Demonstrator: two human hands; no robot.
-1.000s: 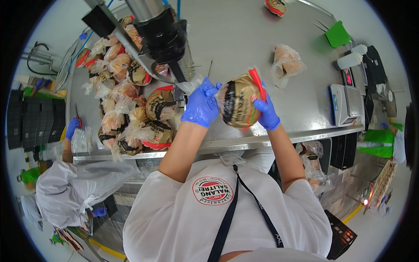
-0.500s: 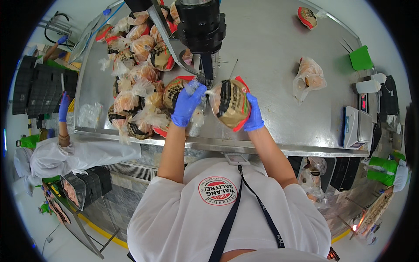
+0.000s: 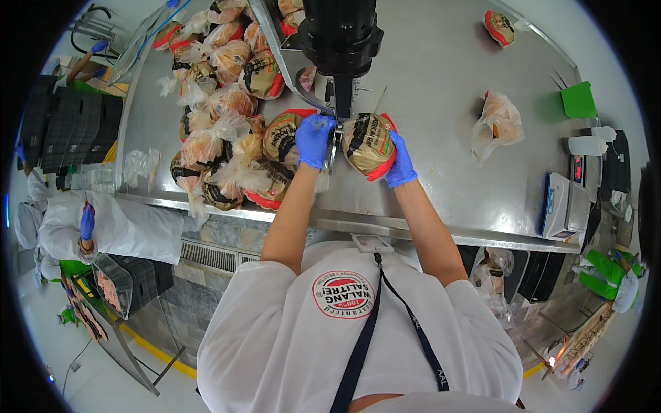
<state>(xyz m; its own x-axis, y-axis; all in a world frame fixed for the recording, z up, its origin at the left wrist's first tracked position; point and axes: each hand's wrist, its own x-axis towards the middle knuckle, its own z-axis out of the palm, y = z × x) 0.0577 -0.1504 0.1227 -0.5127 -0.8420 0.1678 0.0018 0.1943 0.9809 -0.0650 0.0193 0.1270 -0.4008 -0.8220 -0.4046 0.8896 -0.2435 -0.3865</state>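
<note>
Round gold-and-red plastic bag (image 3: 370,146) is gripped by the right hand (image 3: 401,163) beside a black metal machine (image 3: 341,40); the left hand (image 3: 315,141) is curled, its hold unclear. Bag closing seems attempted; next, steadiness is needed.

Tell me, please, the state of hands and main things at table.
Black machine: upright; running or not, unclear
Gold bag: filled, held
Left hand: closed at bag's neck
Right hand: curled around bag's side
Piled bags: filled, heaped
Lone clear bag: filled, lying apart
Red display: lit
</note>
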